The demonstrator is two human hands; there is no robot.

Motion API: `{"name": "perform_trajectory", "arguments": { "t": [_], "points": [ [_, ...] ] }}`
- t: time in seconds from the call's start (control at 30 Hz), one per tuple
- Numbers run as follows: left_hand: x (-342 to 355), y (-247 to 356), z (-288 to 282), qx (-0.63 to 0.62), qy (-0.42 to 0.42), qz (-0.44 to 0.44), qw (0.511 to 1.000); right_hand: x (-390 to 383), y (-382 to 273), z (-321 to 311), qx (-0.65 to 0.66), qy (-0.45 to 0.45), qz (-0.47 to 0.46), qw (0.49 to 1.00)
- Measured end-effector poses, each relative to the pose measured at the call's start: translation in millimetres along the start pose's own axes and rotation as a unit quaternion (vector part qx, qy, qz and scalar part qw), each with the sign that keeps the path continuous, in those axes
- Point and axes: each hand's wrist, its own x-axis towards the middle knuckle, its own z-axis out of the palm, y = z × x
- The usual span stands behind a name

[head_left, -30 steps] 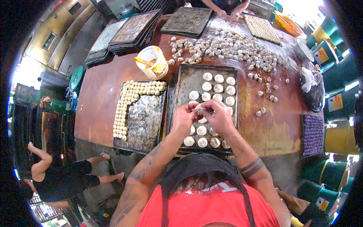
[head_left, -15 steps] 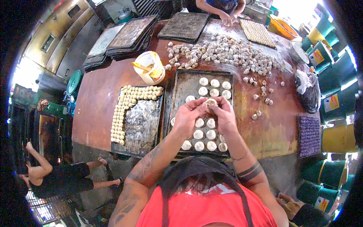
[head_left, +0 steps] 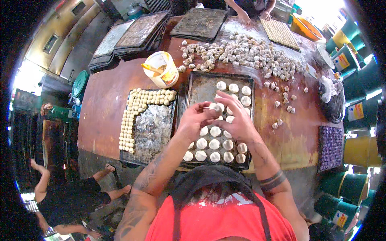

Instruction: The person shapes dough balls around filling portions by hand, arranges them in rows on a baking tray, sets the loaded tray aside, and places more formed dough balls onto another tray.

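Above a dark baking tray (head_left: 200, 91), my left hand (head_left: 196, 119) holds a pale dough ball (head_left: 216, 107) between its fingertips. My right hand (head_left: 238, 119) hovers just beside that ball, its fingers curved and spread apart; whether a fingertip touches the dough is hard to see. Rows of round white dough balls (head_left: 215, 156) sit on the tray under both hands, and my hands hide some of them. Left of it lies a second dark tray (head_left: 155, 124), with small cut dough pieces (head_left: 128, 120) lining its left and far sides.
A white bucket (head_left: 163, 74) with a yellow-handled tool stands beyond the trays. Brownish floured lumps (head_left: 241, 52) are heaped farther back. Stacked trays (head_left: 140, 32) occupy the far left. Another person's hands (head_left: 245, 18) work at the far edge. A tray of purple pieces (head_left: 331, 148) is at right.
My right hand's fingers have spread from the dough, which now sits rounded in my left fingertips. Across the table, the other person's hands have moved apart. The person at lower left has shifted posture.
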Motion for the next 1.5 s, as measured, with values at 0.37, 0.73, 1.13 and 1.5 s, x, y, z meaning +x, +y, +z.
{"name": "perform_trajectory", "arguments": {
  "t": [0.37,0.73,1.13,1.5],
  "points": [
    [14.7,-51.9,-8.8,-0.134,-0.033,-0.08,0.987,-26.4,35.9,61.5,0.135,0.04,0.148,0.979],
    [34.3,-43.1,-59.7,0.367,0.156,0.211,0.892,73.2,127.6,95.1,-0.132,-0.055,0.172,0.975],
    [24.8,1.0,-244.4,0.686,0.261,0.287,0.615,79.5,82.3,61.1,-0.267,-0.221,0.174,0.922],
    [52.5,47.5,-307.2,0.717,0.367,0.164,0.57,-172.7,263.6,-132.8,-0.425,-0.023,0.189,0.885]
  ]
}}
